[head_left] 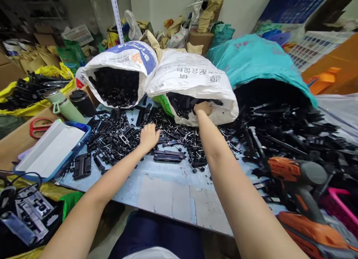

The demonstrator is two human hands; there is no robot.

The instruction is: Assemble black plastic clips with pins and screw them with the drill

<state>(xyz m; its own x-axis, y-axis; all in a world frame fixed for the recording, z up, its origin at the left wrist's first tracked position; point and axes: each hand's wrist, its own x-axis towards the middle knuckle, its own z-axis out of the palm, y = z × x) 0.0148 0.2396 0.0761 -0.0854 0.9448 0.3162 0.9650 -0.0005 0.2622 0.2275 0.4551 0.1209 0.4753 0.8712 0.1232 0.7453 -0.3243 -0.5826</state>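
Black parts: we see them heaped across the blue table and inside the open middle sack.
Right hand: we have it in the mouth of that sack, its fingers partly hidden; we cannot tell whether they grasp anything.
Left hand: we hold it at the heap's near side, fingers bent; we cannot tell whether they grip a part.
Drill: we see it at the table's right, in front of the teal sack.
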